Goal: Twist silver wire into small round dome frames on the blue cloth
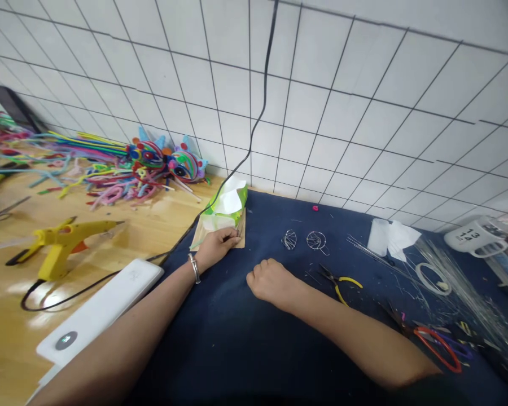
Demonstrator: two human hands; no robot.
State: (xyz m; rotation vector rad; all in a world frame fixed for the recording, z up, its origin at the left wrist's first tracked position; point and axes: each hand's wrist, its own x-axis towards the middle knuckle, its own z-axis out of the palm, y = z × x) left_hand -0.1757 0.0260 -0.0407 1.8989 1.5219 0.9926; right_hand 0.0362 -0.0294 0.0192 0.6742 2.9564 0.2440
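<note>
Though already bent into rounded forms, lying as a wire cage (289, 239) and a wire hoop (316, 241) on the dark cloth (220, 338), with loose strands (465, 287) apparently unworked. With left hand (217, 248) pinched at the cardboard (242, 222), right hand (273, 282) loosely curled, apart; cannot tell contents.

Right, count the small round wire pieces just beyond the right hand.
2: the left wire piece lies nearer the right hand; the right wire piece lies beside it, apart. Any under the hand would be hidden.
</note>
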